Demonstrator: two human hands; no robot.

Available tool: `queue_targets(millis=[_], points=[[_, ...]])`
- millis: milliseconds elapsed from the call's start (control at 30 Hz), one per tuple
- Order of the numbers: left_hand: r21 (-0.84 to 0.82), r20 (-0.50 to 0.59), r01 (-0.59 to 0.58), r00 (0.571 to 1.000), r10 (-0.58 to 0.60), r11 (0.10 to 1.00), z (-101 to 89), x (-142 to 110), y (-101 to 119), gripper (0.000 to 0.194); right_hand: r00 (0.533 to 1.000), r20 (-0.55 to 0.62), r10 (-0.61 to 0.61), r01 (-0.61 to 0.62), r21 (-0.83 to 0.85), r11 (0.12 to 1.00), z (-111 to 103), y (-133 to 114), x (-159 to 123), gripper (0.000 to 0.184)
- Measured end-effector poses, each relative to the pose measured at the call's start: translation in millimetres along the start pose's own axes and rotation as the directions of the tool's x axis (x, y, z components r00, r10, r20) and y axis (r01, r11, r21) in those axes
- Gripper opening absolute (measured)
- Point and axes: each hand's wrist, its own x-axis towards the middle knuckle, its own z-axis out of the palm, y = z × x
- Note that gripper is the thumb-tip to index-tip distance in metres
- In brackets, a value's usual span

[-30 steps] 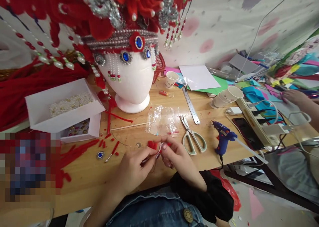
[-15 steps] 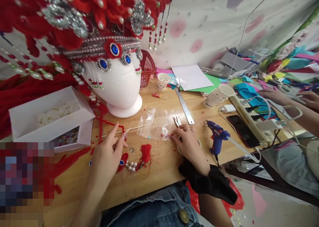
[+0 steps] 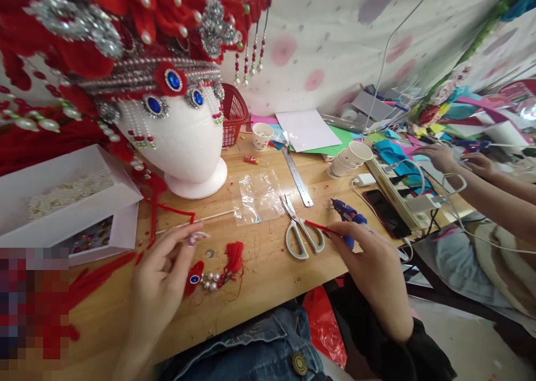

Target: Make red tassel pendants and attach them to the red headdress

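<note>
At the left of the table, my left hand (image 3: 161, 278) is closed in a pinch around a small pale beaded piece (image 3: 199, 237); its exact kind is too small to tell. My right hand (image 3: 371, 264) is closed on one end of a thin red strip (image 3: 316, 225), which points left over the handles of the scissors (image 3: 298, 237). The scissors lie slightly spread on the wood. Between my hands lie a red tassel (image 3: 234, 256), a cluster of pearl beads (image 3: 211, 281) and a red piece with a blue gem (image 3: 195, 279).
A white foam head (image 3: 184, 135) in a red beaded headdress stands at the back left beside white boxes (image 3: 100, 197). A clear plastic bag (image 3: 257, 197), a steel ruler (image 3: 297, 174), a blue glue gun (image 3: 347, 211) and a power strip (image 3: 393, 194) lie rightward. A co-worker's hand (image 3: 438, 155) is beyond.
My right hand has moved right from the plastic bag, uncovering the scissors, and now holds the red strip. My left hand stays in its pinch. The view has shifted to the right.
</note>
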Motion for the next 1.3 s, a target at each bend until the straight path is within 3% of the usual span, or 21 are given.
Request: queue_targets(millis=[133, 267, 400, 500, 567, 633, 700, 800, 967, 1133, 1300], points=[[0.026, 0.227, -0.146, 0.964, 0.136, 0.989, 24.4, -2, 15, 0.026, 0.993, -0.032, -0.113, 0.117, 0.194, 0.974, 12, -25, -1, 0.010], [-0.026, 0.374, -0.177, 0.911, 0.174, 0.984, 34.0, -3, 23, 0.021, 0.973, 0.012, -0.231, 0.212, 0.347, 0.914, 31, -57, 4, 0.018], [-0.044, 0.355, -0.114, 0.927, 0.123, 0.992, 27.7, -2, 15, 0.023, 0.957, 0.030, -0.288, 0.248, 0.430, 0.868, 35, -71, 12, 0.012], [-0.111, 0.271, 0.003, 0.962, 0.027, 0.994, 23.2, -3, 7, 0.024, 0.989, 0.052, -0.141, 0.101, 0.461, 0.882, 34, -71, 16, 0.012], [-0.146, 0.249, 0.025, 0.968, 0.013, 0.989, 23.2, -5, 4, 0.023, 0.983, 0.169, -0.067, -0.028, 0.506, 0.862, 37, -74, 16, 0.017], [-0.152, 0.254, -0.014, 0.966, 0.053, 0.988, 25.2, -8, 3, 0.020, 0.945, 0.315, -0.091, -0.107, 0.558, 0.823, 46, -82, 13, 0.027], [-0.148, 0.256, -0.071, 0.961, 0.108, 0.986, 27.3, -11, 3, 0.017, 0.919, 0.374, -0.127, -0.133, 0.595, 0.793, 57, -91, 9, 0.041], [-0.142, 0.280, -0.061, 0.955, 0.099, 0.988, 27.8, -13, 5, 0.019, 0.925, 0.356, -0.133, -0.144, 0.651, 0.746, 69, -99, 6, 0.045], [-0.248, 0.386, 0.139, 0.922, -0.034, 0.959, 26.4, -12, 7, 0.031, 0.913, 0.376, -0.157, -0.206, 0.758, 0.619, 71, -100, 7, 0.042], [-0.357, 0.432, 0.320, 0.890, -0.148, 0.878, 29.4, -12, 10, 0.037, 0.934, 0.342, -0.102, -0.260, 0.849, 0.461, 77, -102, 3, 0.039], [-0.370, 0.422, 0.344, 0.890, -0.174, 0.863, 27.4, -11, 12, 0.040, 0.950, 0.298, -0.092, -0.223, 0.855, 0.469, 80, -101, 3, 0.036]])
